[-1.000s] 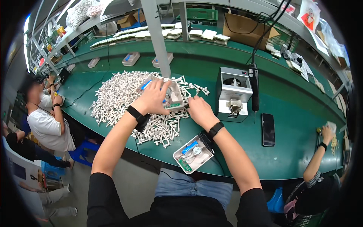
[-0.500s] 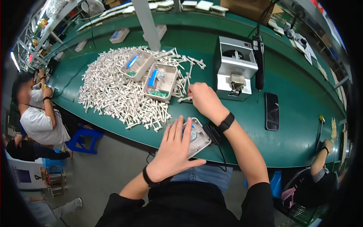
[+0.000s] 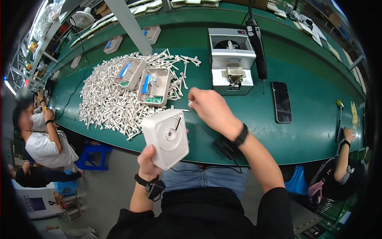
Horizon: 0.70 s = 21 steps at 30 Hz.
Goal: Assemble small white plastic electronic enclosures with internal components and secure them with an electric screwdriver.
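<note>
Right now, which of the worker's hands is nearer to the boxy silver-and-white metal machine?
Right. The right hand is in front of the machine, slightly left; the left hand is farther off, lower left, holding a white, round-cornered plastic housing.

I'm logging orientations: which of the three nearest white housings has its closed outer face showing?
The housing held in the left hand; the other two housings, on the pile, lie open, showing blue parts inside.
</note>
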Each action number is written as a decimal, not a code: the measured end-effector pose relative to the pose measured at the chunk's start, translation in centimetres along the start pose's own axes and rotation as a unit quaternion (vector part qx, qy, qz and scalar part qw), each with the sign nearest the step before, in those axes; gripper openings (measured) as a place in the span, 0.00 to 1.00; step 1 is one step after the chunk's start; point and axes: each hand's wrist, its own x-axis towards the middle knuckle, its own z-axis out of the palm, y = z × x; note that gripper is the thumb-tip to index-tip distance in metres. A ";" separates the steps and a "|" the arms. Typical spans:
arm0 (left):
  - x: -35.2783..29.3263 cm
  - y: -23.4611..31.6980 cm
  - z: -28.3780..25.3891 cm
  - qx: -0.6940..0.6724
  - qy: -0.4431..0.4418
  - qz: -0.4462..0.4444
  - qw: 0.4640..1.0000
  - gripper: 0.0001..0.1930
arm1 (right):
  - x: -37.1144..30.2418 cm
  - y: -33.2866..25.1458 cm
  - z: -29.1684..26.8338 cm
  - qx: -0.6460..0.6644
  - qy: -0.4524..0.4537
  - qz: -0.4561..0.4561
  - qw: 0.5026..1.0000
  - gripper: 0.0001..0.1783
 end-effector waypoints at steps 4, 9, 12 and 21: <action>1.4 -0.5 0.0 -0.089 -0.031 0.014 0.995 0.57 | -4.2 -4.3 -4.2 0.153 0.037 0.066 0.985 0.10; 2.3 -2.8 1.3 -0.095 0.035 -0.042 0.994 0.58 | -11.0 -6.9 -5.2 0.306 0.021 0.191 0.932 0.06; 2.2 -3.3 2.7 -0.035 -0.034 0.005 0.999 0.58 | -11.8 -6.9 -4.8 0.374 0.011 0.250 0.893 0.04; 2.0 -4.3 2.9 0.104 -0.044 -0.003 0.994 0.79 | -14.3 -5.5 -2.2 0.683 0.028 0.353 0.639 0.12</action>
